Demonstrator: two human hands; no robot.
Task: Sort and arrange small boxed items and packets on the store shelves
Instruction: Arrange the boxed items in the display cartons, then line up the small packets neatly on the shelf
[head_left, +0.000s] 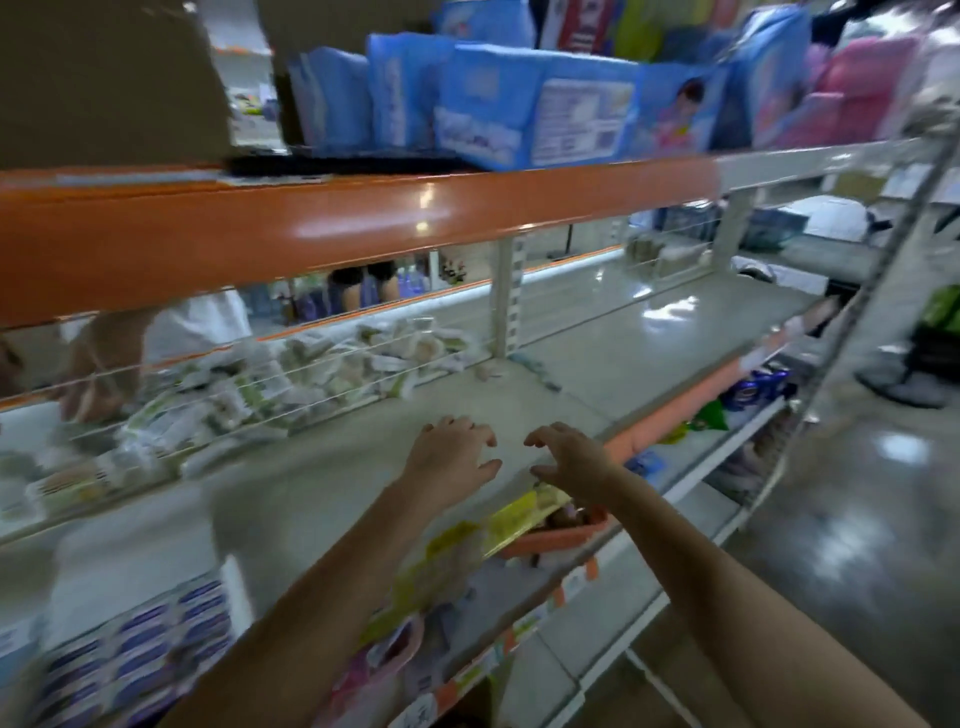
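Both my hands reach over the front part of the middle shelf (597, 364), a pale bare board. My left hand (451, 457) and my right hand (571, 460) hover side by side, fingers loosely spread and bent, holding nothing. Behind a wire divider at the back left lies a heap of small green and white packets (249, 395). A few stray packets (524, 366) lie near the white upright post. The view is blurred by motion.
Blue packs (519, 114) sit on the orange-edged top shelf (311, 228). Below my arms are yellow packets (498, 530), an orange tray (561, 535) and blue-labelled boxes (156, 654). Another person (171, 332) stands behind the shelving. Shiny aisle floor (857, 519) lies at right.
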